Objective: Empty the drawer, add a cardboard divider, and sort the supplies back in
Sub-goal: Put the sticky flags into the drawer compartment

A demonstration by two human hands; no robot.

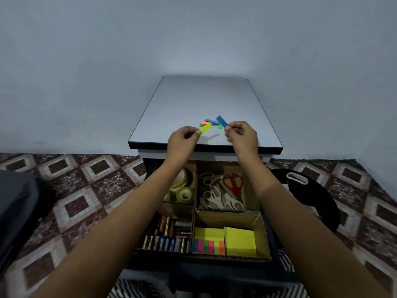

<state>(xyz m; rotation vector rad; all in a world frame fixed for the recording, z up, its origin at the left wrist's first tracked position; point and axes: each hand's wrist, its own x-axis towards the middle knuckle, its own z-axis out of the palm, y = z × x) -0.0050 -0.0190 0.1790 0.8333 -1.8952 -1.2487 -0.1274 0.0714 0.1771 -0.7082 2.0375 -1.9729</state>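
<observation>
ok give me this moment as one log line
left hand: pinches yellow strip | right hand: pinches blue strip | tabletop: loose coloured strips | drawer: open, cardboard divider in

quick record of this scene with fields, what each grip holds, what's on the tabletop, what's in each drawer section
left grip: pinches a yellow strip above the tabletop
right grip: pinches a blue strip
tabletop: small pile of loose coloured strips
drawer: open, split by a cardboard divider
far left section: tape rolls
far right section: scissors, one pair red-handled
near left section: batteries
near right section: sticky notes
</observation>
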